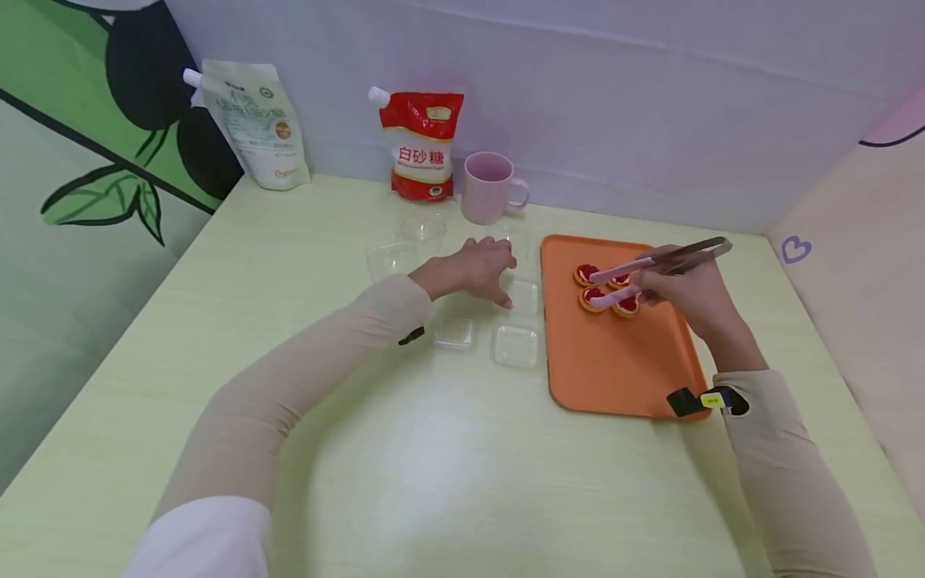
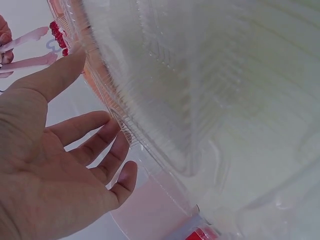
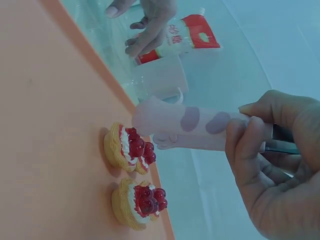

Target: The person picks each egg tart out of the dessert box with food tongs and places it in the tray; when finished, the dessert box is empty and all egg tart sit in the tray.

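In the head view my right hand [image 1: 686, 287] grips metal tongs with pink tips [image 1: 614, 297]. The tongs' spread tips hover over several small tarts [image 1: 587, 274], grouped on an orange tray [image 1: 607, 361]. Cream and red berries top the tarts [image 3: 142, 200] in the right wrist view. My left hand [image 1: 478, 269] reaches over clear plastic boxes [image 1: 515, 345] left of the tray. Its fingers are loosely bent and apart, by the edge of a clear plastic box [image 2: 165, 100] in the left wrist view; whether they touch it I cannot tell.
A pink mug [image 1: 486, 193] stands behind the boxes, beside a red and white sugar pouch [image 1: 422, 152]. Farther left at the back is a pale spouted pouch [image 1: 260, 128]. More clear plastic pieces [image 1: 393, 258] lie under and left of my left forearm.
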Available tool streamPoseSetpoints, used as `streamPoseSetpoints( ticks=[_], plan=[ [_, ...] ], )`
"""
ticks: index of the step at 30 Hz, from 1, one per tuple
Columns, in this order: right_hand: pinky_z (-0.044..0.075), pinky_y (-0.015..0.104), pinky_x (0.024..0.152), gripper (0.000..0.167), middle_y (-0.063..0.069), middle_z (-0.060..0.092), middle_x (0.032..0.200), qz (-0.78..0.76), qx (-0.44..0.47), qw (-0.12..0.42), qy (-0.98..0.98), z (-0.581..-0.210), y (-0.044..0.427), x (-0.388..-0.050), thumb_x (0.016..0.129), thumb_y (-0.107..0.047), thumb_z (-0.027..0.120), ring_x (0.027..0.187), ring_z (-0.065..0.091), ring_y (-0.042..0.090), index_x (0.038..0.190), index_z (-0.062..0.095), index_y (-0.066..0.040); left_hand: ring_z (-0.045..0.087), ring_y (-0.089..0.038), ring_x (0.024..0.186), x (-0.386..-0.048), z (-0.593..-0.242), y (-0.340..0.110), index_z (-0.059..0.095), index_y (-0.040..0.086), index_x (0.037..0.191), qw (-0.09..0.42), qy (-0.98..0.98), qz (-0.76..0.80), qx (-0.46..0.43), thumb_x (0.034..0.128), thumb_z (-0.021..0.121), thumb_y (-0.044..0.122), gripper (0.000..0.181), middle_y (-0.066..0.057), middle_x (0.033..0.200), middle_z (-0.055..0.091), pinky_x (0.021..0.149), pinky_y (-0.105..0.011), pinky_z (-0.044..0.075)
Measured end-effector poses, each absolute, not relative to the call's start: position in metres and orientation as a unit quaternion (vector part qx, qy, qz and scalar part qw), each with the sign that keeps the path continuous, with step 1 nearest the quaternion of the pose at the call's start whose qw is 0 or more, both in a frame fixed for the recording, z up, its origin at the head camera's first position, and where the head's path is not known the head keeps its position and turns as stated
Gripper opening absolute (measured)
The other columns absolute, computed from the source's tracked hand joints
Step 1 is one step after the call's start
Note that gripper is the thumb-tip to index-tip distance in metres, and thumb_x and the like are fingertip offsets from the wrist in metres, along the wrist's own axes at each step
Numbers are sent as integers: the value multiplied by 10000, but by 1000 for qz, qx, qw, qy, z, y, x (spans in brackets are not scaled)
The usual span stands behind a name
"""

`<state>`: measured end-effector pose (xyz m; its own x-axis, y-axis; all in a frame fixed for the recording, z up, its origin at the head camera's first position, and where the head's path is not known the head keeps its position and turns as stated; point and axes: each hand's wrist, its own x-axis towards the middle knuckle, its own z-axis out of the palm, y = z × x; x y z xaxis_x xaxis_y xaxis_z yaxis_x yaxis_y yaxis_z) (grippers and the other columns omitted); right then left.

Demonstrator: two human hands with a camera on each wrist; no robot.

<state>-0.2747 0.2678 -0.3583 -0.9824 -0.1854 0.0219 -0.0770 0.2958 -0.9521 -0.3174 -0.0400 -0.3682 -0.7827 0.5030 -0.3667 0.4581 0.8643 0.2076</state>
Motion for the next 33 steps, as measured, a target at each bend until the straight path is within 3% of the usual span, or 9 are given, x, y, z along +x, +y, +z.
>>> streamPoseSetpoints(
  ticks=[6,10,15,19,24,27,29,31,33],
  plan=[
    [572,229,574,233,-21,718,789,-674,-67,31,735,-358,268,-269,887,22,701,576,683,114,1102,612,35,424,-272,1252,-319,-369,-40,534,104,1429,209,943,55,254,838,784,444,726,-80,1374,483,1060,-466,336],
    [576,234,586,222,50,689,813,-776,-61,49,625,-357,267,-263,889,46,688,610,695,149,1096,627,-6,427,-274,1258,-319,-369,-40,537,105,1426,206,943,55,255,837,785,446,725,-79,1372,488,1059,-463,338],
    [597,269,735,194,99,592,952,-842,-103,82,523,-354,267,-256,942,99,569,798,731,203,1118,604,26,424,-281,1280,-318,-369,-40,543,102,1420,207,943,56,255,839,784,443,715,-85,1384,489,1067,-464,335],
    [549,326,922,324,130,546,1119,-833,-195,109,507,-351,268,-252,955,86,548,1071,711,259,1277,538,46,423,-277,1276,-319,-370,-41,544,102,1419,206,943,59,254,837,787,439,714,-83,1382,489,1065,-461,336],
    [448,328,1057,656,124,487,1358,-792,-281,173,514,-350,267,-247,941,-107,655,1316,581,241,1509,342,-11,423,-269,1265,-319,-370,-41,544,103,1418,211,942,70,252,833,793,427,714,-80,1374,491,1071,-457,335],
    [440,313,1068,742,119,494,1390,-783,-285,173,525,-349,261,-246,926,-262,683,1327,570,223,1528,328,-15,424,-270,1265,-319,-370,-42,546,102,1418,211,942,71,251,834,793,425,711,-82,1377,492,1071,-456,335],
    [452,332,1058,714,136,546,1339,-795,-273,151,520,-349,256,-247,933,-308,662,1287,603,242,1495,375,26,425,-272,1265,-319,-370,-42,544,102,1418,209,942,69,251,836,791,430,712,-81,1378,491,1066,-456,336],
    [492,333,1010,598,140,623,1259,-804,-250,117,527,-350,253,-248,953,-292,638,1204,661,246,1419,474,46,425,-273,1267,-319,-369,-42,542,101,1421,209,943,69,252,838,789,431,713,-82,1383,489,1065,-456,335],
    [524,337,960,417,145,678,1181,-814,-229,91,526,-352,251,-249,984,-170,604,1120,705,253,1330,553,58,424,-273,1270,-318,-369,-42,539,102,1422,210,942,71,251,839,789,431,715,-81,1388,486,1068,-455,333]
  ],
)
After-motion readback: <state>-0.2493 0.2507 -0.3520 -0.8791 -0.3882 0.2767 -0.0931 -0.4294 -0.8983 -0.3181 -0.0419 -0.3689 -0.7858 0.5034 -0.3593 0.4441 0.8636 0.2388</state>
